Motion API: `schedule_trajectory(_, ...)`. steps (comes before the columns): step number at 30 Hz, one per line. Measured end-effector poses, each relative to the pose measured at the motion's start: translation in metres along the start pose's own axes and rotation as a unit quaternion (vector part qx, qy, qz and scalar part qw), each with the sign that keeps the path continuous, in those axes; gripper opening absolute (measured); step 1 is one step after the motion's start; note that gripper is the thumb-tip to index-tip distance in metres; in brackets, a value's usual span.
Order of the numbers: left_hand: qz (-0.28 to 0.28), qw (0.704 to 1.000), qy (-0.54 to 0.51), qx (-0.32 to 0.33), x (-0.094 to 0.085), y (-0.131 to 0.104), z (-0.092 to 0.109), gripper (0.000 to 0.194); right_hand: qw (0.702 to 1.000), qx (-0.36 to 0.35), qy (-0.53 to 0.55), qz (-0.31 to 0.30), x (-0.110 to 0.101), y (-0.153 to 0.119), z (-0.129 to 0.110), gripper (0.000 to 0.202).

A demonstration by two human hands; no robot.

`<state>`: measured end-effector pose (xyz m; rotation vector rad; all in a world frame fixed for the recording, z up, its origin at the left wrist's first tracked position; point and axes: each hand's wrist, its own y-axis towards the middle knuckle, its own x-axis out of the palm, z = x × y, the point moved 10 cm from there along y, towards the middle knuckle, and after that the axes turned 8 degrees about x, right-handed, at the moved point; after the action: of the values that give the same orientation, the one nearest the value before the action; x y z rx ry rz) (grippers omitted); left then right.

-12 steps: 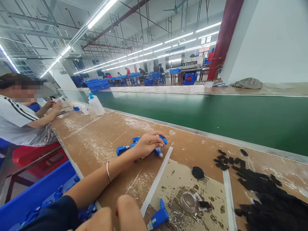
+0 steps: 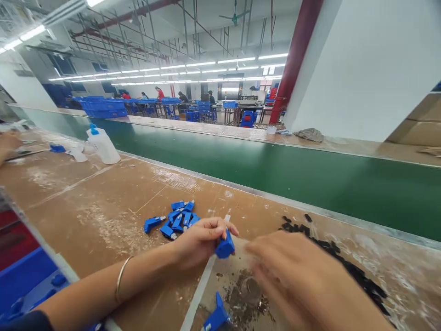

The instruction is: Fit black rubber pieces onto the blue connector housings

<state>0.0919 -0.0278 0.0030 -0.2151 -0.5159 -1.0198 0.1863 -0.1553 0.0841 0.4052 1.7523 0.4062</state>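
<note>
My left hand [image 2: 200, 240] grips a small blue plastic part [image 2: 225, 247] just above the brown worktable [image 2: 86, 202]. Behind that hand lies a cluster of several similar blue parts [image 2: 177, 219]. My right hand [image 2: 303, 280] is blurred, fingers spread, palm down over the stained patch of the table, its fingertips close to the held part. I see nothing in it. Another blue part [image 2: 215, 317] lies at the near edge. A heap of small black pieces [image 2: 347, 266] stretches to the right, partly hidden by my right hand.
A green conveyor belt [image 2: 310, 174] runs along the far side of the table. A white squeeze bottle with a blue cap [image 2: 101, 145] stands at the left back. A blue crate [image 2: 24, 280] sits low left. A co-worker's hand [image 2: 7, 142] shows at the left edge.
My left hand has lifted one blue part off the cluster and drawn it toward me. My right hand has come up from the near edge over the stained patch. The view has swung right.
</note>
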Motion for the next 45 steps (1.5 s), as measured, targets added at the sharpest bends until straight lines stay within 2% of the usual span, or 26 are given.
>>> schedule_trajectory(3,0.011,0.996,-0.047,-0.076,0.006,-0.009,-0.024,0.036,0.99,0.138,-0.014,0.009,-0.012,0.009,0.087,0.034)
schedule_trajectory(5,0.016,0.994,-0.053,-0.093,0.008,-0.013,-0.03,0.039,0.977,0.211,-0.013,-0.005,-0.002,0.004,0.133,0.034)
schedule_trajectory(7,0.015,0.993,-0.054,-0.101,0.011,-0.015,-0.032,0.044,0.965,0.258,-0.009,-0.037,0.019,-0.004,0.16,0.029)
schedule_trajectory(9,0.012,0.993,-0.056,-0.103,0.014,-0.017,-0.031,0.048,0.955,0.287,-0.009,-0.071,0.042,-0.012,0.171,0.02)
schedule_trajectory(13,0.016,0.992,-0.051,-0.11,0.017,-0.018,-0.033,0.052,0.938,0.323,-0.026,-0.122,0.072,-0.022,0.176,0.014)
schedule_trajectory(17,0.005,0.994,-0.034,-0.107,0.019,-0.019,-0.034,0.053,0.934,0.332,-0.044,-0.129,0.08,-0.026,0.182,0.011)
schedule_trajectory(23,0.013,0.993,-0.007,-0.114,0.017,-0.019,-0.036,0.039,0.961,0.253,-0.038,-0.105,0.083,-0.03,0.187,0.021)
schedule_trajectory(29,-0.002,0.995,0.024,-0.092,0.017,-0.015,-0.032,0.028,0.981,0.174,-0.029,-0.077,0.08,-0.03,0.174,0.033)
schedule_trajectory(37,-0.006,0.996,0.026,-0.088,0.011,-0.012,-0.033,0.029,0.987,0.149,-0.023,-0.052,0.067,-0.027,0.147,0.037)
schedule_trajectory(45,0.056,0.994,-0.02,-0.097,-0.005,-0.007,-0.036,0.027,0.991,0.13,0.028,-0.016,0.039,-0.027,0.129,0.032)
